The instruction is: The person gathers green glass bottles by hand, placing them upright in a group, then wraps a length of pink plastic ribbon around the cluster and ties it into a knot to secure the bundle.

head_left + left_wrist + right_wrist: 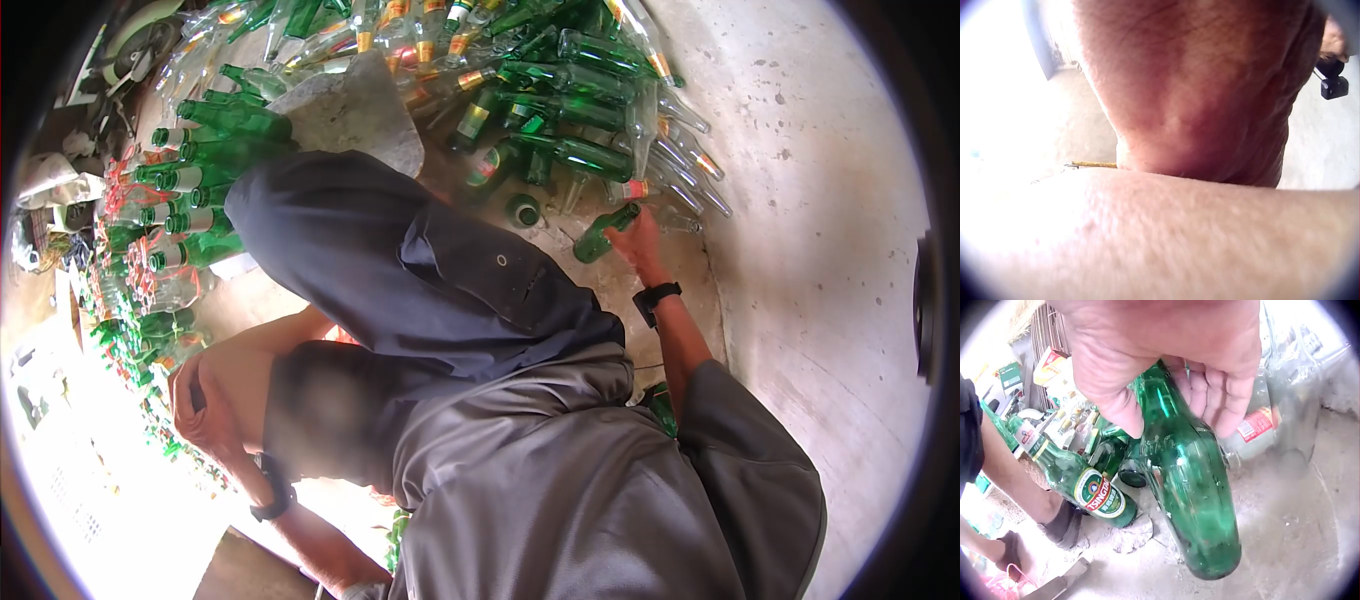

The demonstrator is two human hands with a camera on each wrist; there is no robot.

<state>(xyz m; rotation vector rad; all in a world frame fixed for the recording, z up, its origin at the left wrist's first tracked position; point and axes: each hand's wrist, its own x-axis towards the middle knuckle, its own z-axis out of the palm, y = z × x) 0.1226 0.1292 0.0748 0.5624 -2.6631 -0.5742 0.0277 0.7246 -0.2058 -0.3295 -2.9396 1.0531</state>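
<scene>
My right hand (632, 243) grips a green beer bottle (1191, 481) by its neck and shoulder, thumb on one side and fingers on the other. No label shows on this bottle, and its base points down over the floor. Beside it in the right wrist view stands another green bottle (1088, 481) with a Tsingtao label. A single green bottle (522, 210) is upright on the floor near the pile. My left hand (203, 405) rests on the bare leg at the left; skin fills most of the left wrist view.
A heap of green and clear bottles (590, 90) lies ahead against the pale wall (800, 200). Rows of green bottles (235, 125) are stacked at the left, some beside red string. A grey flat sheet (350, 110) stands between them. Sandalled feet (1063, 525) are on the floor.
</scene>
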